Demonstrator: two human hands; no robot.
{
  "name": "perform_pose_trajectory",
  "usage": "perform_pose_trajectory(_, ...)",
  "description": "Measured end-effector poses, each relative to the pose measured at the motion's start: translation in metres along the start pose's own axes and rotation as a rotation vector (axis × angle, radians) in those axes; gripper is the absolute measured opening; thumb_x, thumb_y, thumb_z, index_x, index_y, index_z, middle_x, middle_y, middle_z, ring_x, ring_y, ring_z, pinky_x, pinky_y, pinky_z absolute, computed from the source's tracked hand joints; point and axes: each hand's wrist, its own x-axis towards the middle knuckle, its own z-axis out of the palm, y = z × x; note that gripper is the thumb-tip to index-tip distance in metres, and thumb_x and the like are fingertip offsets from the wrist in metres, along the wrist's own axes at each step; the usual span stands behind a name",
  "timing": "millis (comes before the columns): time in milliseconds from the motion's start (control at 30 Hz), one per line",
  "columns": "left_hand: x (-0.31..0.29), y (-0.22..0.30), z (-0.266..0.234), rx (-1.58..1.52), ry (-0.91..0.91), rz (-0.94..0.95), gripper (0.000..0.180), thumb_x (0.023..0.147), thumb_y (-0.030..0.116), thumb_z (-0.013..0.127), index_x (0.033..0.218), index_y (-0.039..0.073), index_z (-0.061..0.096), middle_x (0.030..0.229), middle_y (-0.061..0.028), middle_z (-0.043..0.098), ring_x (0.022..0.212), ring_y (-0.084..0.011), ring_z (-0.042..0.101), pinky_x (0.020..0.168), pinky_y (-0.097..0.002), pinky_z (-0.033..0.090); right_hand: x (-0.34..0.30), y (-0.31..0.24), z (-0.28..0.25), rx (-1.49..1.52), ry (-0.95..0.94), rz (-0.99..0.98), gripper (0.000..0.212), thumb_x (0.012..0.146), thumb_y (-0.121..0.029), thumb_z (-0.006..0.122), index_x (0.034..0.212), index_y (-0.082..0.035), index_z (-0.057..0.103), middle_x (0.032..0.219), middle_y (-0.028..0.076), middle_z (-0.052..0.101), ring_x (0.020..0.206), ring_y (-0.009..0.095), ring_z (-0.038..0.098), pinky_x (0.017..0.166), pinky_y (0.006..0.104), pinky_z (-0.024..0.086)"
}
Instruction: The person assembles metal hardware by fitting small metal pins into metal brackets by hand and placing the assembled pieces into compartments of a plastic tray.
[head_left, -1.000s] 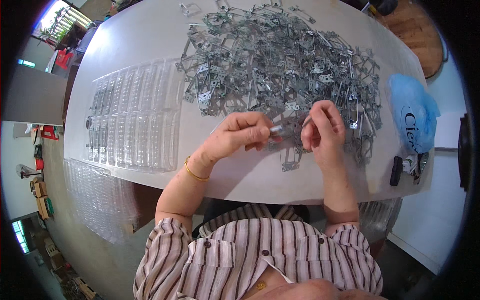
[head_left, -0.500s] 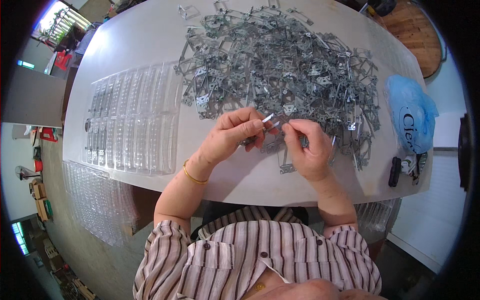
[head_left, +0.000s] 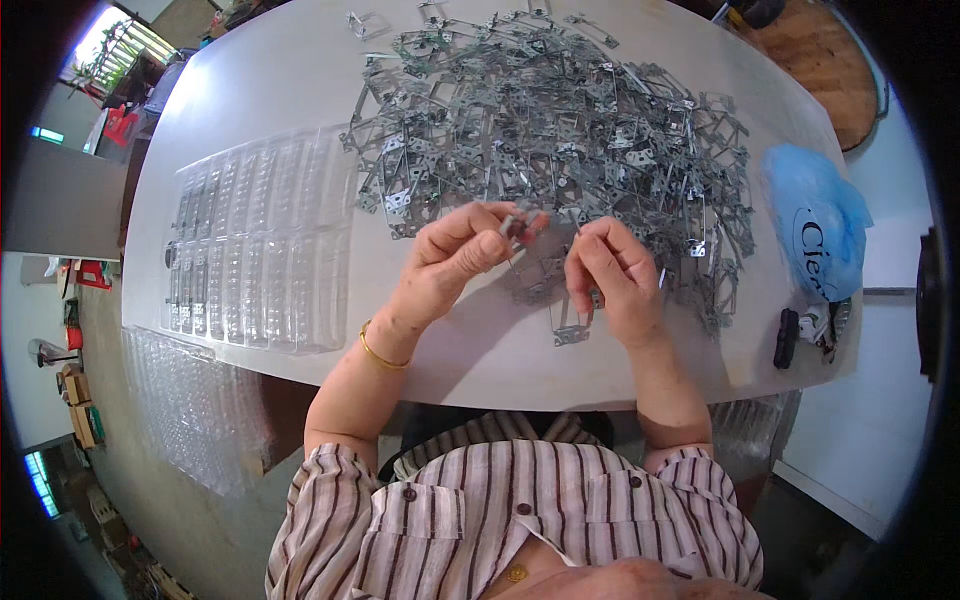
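My left hand (head_left: 455, 258), with a yellow bangle at its wrist, is closed around a small metal bracket (head_left: 513, 232). Motion smears that piece and the fingertips beyond it. Just to the right, my right hand (head_left: 618, 272) is raised with its fingers curled and the thumb against the index finger; whatever is in this pinch is too small to make out. Both hands hover at the near edge of a large pile of thin, silvery metal brackets (head_left: 540, 130). One flat bracket (head_left: 572, 335) lies on the table between the hands, nearer to me.
Clear plastic trays (head_left: 255, 240) with narrow slots lie on the white table (head_left: 450, 370) at left; the leftmost slots hold metal pieces. More clear trays (head_left: 195, 400) are stacked below the table's left edge. A blue plastic bag (head_left: 820, 220) and a black object (head_left: 787, 338) sit at right.
My hands have moved apart from where they met over the bracket. The left has turned, tilting the metal piece; the right has drawn back slightly and curled its fingers.
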Motion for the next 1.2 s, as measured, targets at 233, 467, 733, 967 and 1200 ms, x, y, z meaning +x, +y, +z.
perform_pose_trajectory(233,0.006,-0.004,0.003,-0.171,-0.063,0.232,0.023,0.102,0.026,0.061,0.092,0.006,0.065,0.147,-0.024,0.05,0.145,-0.0369,0.038,0.12,-0.0547,0.028,0.004,0.021,0.013,0.004,-0.162,-0.012,0.012,0.104,-0.012,0.058,0.108,-0.001,0.063,0.126,0.011,0.059,0.091,0.014,0.067,0.076,0.0264,0.055)
perform_pose_trajectory(467,0.004,-0.002,0.006,-0.144,-0.127,0.163,0.026,0.098,0.03,0.065,0.096,0.004,0.071,0.155,-0.0229,0.041,0.147,-0.036,0.035,0.119,-0.0537,0.029,0.006,0.034,0.017,0.163,-0.188,-0.121,0.012,0.103,-0.01,0.059,0.11,-0.001,0.062,0.128,0.01,0.055,0.1,0.016,0.067,0.081,0.0303,0.058)
perform_pose_trajectory(733,0.005,-0.002,0.004,-0.14,-0.217,0.137,0.028,0.097,0.023,0.066,0.112,-0.001,0.07,0.15,-0.0243,0.048,0.144,-0.0366,0.039,0.114,-0.0529,0.035,0.004,0.024,0.005,0.114,-0.083,-0.315,0.006,0.101,-0.005,0.06,0.102,0.001,0.061,0.12,0.009,0.054,0.093,0.015,0.067,0.079,0.0312,0.058)
perform_pose_trajectory(967,0.008,0.015,0.003,-0.383,-0.036,-0.224,0.044,0.103,0.04,0.053,0.118,-0.001,0.059,0.131,-0.0252,0.06,0.115,-0.0356,0.066,0.096,-0.0471,0.054,0.001,0.0,-0.014,-0.569,0.046,-0.493,0.006,0.092,-0.003,0.069,0.092,-0.003,0.063,0.105,0.009,0.061,0.082,0.016,0.065,0.072,0.0297,0.053)
perform_pose_trajectory(1200,0.003,0.024,0.002,-0.068,-0.13,-0.272,0.043,0.103,0.04,0.051,0.11,-0.002,0.058,0.11,-0.0238,0.068,0.084,-0.0293,0.073,0.063,-0.0366,0.06,0.006,-0.008,-0.008,-0.81,-0.08,-0.677,0.011,0.086,-0.001,0.073,0.09,-0.004,0.063,0.1,0.011,0.064,0.078,0.024,0.064,0.069,0.0331,0.052)
